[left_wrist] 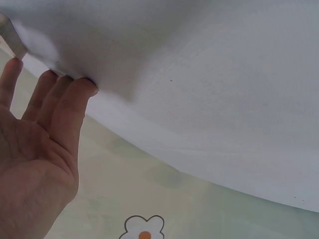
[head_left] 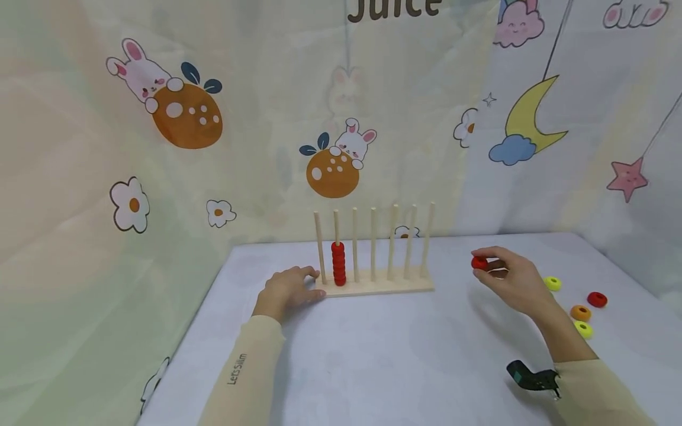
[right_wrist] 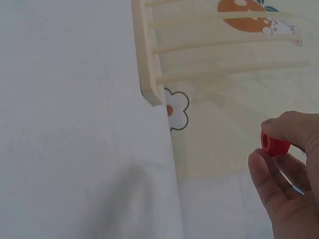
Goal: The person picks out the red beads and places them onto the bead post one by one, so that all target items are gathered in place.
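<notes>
A pale wooden peg rack [head_left: 380, 288] with several upright pegs stands near the back of the table. A stack of red beads [head_left: 338, 264] is threaded on its second peg from the left. My left hand [head_left: 290, 288] holds the left end of the rack's base, thumb at the front corner and forefinger farther back. In the left wrist view, a fingertip meets the wood's corner [left_wrist: 11, 37]. Away from the rack on the right, my right hand [head_left: 508, 277] pinches a red bead [head_left: 479, 262] between thumb and fingers. The bead's hole shows in the right wrist view.
Right of my right hand lie loose beads: a yellow bead [head_left: 552, 283], a red bead [head_left: 597, 299], an orange bead [head_left: 581, 313] and another yellow bead [head_left: 583, 329]. A printed cloth [head_left: 256, 148] hangs behind the white table [head_left: 394, 355]. A black strap [head_left: 533, 377] sits by the right sleeve.
</notes>
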Available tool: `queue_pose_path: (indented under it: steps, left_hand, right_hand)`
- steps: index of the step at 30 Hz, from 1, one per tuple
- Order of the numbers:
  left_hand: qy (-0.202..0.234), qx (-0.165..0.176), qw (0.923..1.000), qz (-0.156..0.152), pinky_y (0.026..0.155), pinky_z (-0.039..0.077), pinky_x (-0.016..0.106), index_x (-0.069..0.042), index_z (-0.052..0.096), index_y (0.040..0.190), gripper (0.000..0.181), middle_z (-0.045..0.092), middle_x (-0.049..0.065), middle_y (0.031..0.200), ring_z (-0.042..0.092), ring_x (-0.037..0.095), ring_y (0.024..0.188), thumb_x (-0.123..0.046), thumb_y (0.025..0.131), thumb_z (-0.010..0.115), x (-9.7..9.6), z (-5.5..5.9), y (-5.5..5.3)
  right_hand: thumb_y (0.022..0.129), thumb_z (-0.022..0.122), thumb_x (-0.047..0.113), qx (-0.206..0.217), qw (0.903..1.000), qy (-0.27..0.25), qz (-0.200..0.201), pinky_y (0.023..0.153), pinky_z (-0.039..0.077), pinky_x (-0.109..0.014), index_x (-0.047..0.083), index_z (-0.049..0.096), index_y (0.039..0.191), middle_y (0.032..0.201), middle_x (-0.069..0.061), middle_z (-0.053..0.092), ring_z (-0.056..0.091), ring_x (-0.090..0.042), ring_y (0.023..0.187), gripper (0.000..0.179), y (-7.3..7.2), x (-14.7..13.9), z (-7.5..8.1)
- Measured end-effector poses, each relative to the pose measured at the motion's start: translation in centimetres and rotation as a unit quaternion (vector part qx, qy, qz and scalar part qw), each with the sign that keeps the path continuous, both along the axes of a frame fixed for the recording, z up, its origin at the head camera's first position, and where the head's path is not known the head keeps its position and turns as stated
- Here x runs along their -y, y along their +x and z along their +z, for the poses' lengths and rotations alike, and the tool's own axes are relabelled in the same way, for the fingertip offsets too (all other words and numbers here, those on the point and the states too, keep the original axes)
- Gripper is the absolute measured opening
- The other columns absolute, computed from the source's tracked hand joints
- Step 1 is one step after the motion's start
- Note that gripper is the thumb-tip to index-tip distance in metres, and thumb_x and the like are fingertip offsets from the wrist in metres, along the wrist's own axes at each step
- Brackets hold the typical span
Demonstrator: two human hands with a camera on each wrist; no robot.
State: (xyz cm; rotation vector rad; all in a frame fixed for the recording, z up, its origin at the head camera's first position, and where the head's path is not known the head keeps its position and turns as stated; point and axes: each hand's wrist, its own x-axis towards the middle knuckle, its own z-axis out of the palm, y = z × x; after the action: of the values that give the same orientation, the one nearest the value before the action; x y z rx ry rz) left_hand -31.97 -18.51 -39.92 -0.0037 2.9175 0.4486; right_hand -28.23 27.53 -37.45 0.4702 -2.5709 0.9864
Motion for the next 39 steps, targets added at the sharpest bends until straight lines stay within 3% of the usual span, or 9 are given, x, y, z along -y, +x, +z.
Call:
queue_pose_path:
  steps: [8, 25, 39]
  left_hand:
    - [-0.004, -0.002, 0.9999, -0.017, 0.096, 0.047, 0.066, -0.037, 0.059, 0.141, 0.059, 0.059, 0.006, 0.143, 0.053, 0.046, 0.127, -0.057, 0.088, 0.074, 0.3, 0.2, -0.1]
    - [0.005, 0.004, 1.0, 0.002, 0.096, 0.047, 0.067, -0.037, 0.058, 0.143, 0.062, 0.057, 0.008, 0.146, 0.052, 0.043, 0.128, -0.055, 0.087, 0.076, 0.0, 0.0, -0.1]
    - [0.006, 0.004, 1.0, 0.0, 0.099, 0.046, 0.067, -0.036, 0.058, 0.143, 0.062, 0.057, 0.008, 0.147, 0.052, 0.043, 0.13, -0.056, 0.087, 0.075, 0.0, 0.3, 0.1]
  right_hand:
    - [0.096, 0.073, 0.011, 0.006, 0.9999, 0.0, 0.014, 0.077, 0.049, -0.007, 0.004, 0.063, 0.128, 0.115, -0.015, 0.068, 0.069, -0.034, 0.099, 0.034, -0.4, 2.3, 1.2]
    - [0.094, 0.076, 0.008, -0.037, 0.9956, -0.041, 0.076, 0.08, 0.051, -0.008, 0.006, 0.066, 0.127, 0.116, -0.013, 0.07, 0.069, -0.028, 0.095, 0.034, -1.3, 6.3, 2.4]
    - [0.091, 0.074, -0.003, -0.038, 0.9899, -0.069, 0.118, 0.084, 0.053, -0.012, 0.004, 0.066, 0.127, 0.12, -0.014, 0.067, 0.07, -0.029, 0.098, 0.038, -1.4, 8.4, 2.9]
